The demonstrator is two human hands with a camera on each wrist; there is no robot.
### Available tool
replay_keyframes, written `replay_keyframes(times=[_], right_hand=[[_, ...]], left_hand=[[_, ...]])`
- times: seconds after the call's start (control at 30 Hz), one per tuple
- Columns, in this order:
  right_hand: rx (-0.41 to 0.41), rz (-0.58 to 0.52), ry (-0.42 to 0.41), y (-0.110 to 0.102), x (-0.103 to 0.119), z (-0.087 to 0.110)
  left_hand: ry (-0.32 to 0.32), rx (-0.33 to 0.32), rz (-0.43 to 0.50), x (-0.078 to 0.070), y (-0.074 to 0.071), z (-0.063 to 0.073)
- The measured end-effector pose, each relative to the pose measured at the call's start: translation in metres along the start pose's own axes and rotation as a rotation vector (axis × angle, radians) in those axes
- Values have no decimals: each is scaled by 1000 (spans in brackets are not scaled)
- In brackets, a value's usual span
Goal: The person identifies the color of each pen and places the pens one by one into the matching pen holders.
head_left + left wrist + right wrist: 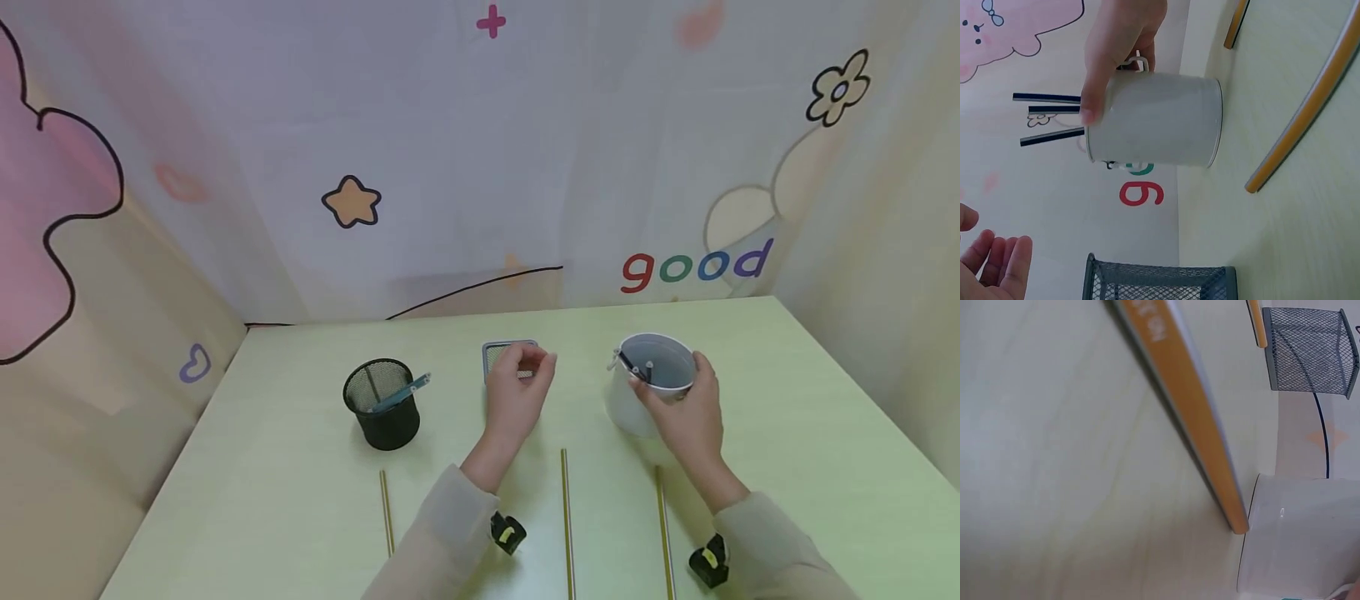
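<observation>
My right hand (688, 417) grips a white bucket (628, 407) by its rim, thumb on the near side. Several dark sticks stand inside; three black-and-silver ends (1054, 109) poke out past the rim in the left wrist view. My left hand (517, 396) hovers in front of a grey rectangular mesh holder (491, 357), partly covering it. Its fingers (1016, 269) are loosely bent, apart from the thumb, with nothing between them. Left of it stands a round black mesh cup (386, 429) with teal sticks (401, 395) leaning in it.
Three slim yellow-orange pencil-like sticks lie on the near table: a left one (386, 508), a middle one (567, 525) and a right one (664, 533). A printed curtain (465, 167) hangs behind and beside the pale green tabletop (285, 433).
</observation>
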State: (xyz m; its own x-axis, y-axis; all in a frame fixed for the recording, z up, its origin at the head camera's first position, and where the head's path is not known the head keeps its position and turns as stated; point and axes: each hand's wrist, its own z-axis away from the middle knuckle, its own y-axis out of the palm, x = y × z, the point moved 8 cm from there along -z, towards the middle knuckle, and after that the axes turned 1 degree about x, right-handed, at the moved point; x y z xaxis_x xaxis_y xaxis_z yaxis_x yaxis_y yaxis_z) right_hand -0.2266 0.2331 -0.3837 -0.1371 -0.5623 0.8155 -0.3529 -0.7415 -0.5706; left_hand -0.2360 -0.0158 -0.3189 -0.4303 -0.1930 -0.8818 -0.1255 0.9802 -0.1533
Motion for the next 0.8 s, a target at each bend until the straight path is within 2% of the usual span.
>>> replay_keyframes(times=[0.27, 0.43, 0.63, 0.8], right_hand=[[-31, 26, 11, 1, 0, 4], [-61, 18, 3, -4, 2, 11], [-117, 16, -32, -14, 10, 24], [-128, 51, 13, -21, 5, 32]], left_hand=[[-14, 13, -50, 3, -16, -7], [-10, -11, -72, 6, -27, -11], [57, -41, -83, 8, -35, -12], [114, -69, -89, 9, -36, -13]])
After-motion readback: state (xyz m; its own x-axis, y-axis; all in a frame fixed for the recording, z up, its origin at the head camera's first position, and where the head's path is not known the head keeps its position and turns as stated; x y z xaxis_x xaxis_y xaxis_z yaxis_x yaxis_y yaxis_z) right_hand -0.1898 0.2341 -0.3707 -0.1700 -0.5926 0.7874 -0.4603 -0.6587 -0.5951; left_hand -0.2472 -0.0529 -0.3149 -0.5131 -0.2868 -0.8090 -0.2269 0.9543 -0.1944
